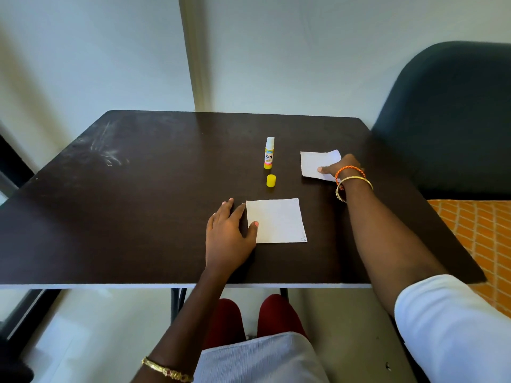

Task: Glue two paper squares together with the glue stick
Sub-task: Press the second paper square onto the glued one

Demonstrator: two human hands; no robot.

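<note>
Pinching fingers, right hand: thumb lying on top of the far paper square, other fingers hidden beneath its lifted right edge.
Spread fingers, left hand: lying flat on the table, thumb tip pressing the left edge of the near paper square.
Near paper square: lying flat, directly in front of the glue stick.
Far paper square: sitting to the right of the glue stick.
Glue stick: standing upright, uncapped.
Yellow cap: standing just in front of the glue stick.
</note>
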